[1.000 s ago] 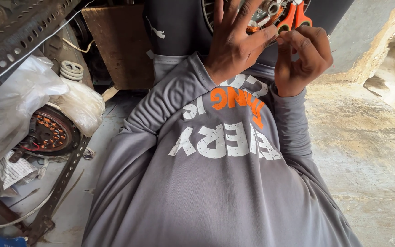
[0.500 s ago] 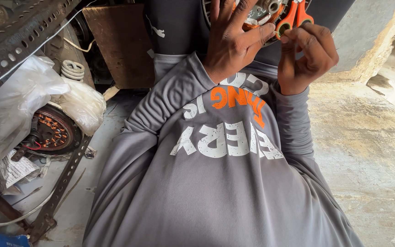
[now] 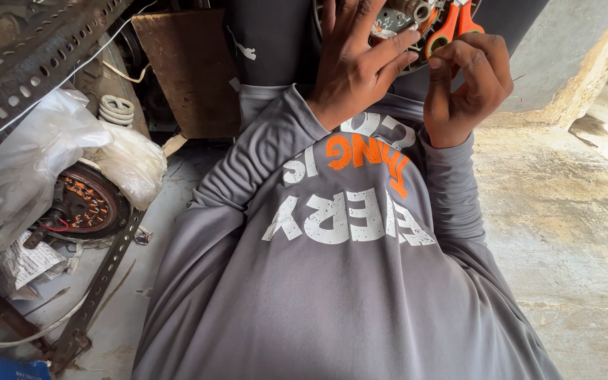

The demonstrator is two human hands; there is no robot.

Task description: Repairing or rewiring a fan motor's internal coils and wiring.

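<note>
Left hand (image 3: 353,67) lies flat, fingers spread wide, palm pressing on the round metal part (image 3: 395,17) at the top edge of frame. It grips nothing, just braces. The part sits on the lap, under and just beyond the fingertips, mostly cut off by the frame, so what kind of part it is I can't tell for sure; it looks like a wound motor plate.

Right hand (image 3: 469,88) sits just right of the left, nearly touching it. It's closed around the orange-handled pliers (image 3: 452,24), thumb and fingers wrapped on the handles, nose aimed into the part right beside the left index finger.

Far left of the left hand: perforated steel rack (image 3: 43,49), clear plastic bags (image 3: 36,162), a copper-wound stator (image 3: 82,207) on the floor, a brown board (image 3: 188,70) leaning nearer in.

Risks:
- The pliers' nose works close to the left fingertips. A slip off the wire or clip would drive it into them.
- The part rests on the lap with only palm pressure. A hard pull could rock it or tip it off.
- The work is at the very edge of view, so aim is poor.

Room:
- Right of the right hand: bare concrete floor (image 3: 571,232), open, with a crumbling wall edge (image 3: 592,77) further out.
- Left of the left hand: rack and board crowd in, little elbow room.
- Towards the body: only the grey sleeves (image 3: 248,176), free.
</note>
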